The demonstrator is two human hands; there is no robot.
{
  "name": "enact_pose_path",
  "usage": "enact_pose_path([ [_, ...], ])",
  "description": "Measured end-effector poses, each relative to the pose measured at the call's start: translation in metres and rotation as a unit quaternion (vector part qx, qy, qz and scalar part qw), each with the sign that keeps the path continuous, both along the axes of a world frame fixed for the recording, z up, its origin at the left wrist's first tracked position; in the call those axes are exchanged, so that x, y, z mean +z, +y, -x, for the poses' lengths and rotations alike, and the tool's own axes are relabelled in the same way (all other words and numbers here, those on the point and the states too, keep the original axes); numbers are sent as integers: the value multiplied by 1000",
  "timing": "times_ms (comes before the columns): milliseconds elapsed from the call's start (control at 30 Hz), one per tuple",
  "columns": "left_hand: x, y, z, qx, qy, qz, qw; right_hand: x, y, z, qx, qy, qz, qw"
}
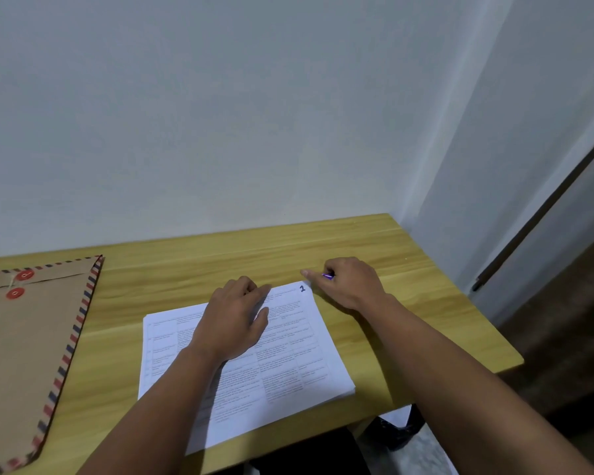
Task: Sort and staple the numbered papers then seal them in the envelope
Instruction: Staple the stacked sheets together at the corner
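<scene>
Pressing flat and spread, the left hand (232, 323) pins the stack of papers (288, 358) to the bench (192, 269). Right of the stack's far corner, the right hand (348, 282) is curled around a small purple object (327, 276). Left of the stack lies the envelope (28, 351).

Table (340, 248): yellow-tan wood grain, light streaks running lengthwise. Envelope (24, 344): brown kraft, border of alternating red and dark blue diagonal stripes; two red round closure discs (15, 293) with pale string. Papers (288, 354): white, printed with grey table grid and small dark text; handwritten dark "1" (302, 288) at the top corner. Small purple object (328, 276) in the right hand (348, 282). Wall (220, 114): plain pale grey-white. Dark brown strip (542, 207) at right.
</scene>
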State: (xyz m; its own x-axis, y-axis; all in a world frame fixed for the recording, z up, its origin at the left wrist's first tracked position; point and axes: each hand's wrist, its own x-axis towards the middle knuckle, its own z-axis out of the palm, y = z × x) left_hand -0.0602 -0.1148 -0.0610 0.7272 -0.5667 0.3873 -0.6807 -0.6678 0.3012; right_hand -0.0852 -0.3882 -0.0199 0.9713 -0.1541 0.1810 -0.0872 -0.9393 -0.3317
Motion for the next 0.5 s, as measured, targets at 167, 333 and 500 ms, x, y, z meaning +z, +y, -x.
enact_pose_path([
  [167, -4, -7, -4, 15, -20, -20, 999, -15, -50, 25, -99, -19, 36, 994],
  [333, -6, -37, -10, 13, -45, -45, 998, -25, -73, 42, -147, -27, 128, 980],
  [500, -2, -59, -12, 20, -80, -84, 993, -1, -22, 42, -44, -85, 124, 988],
])
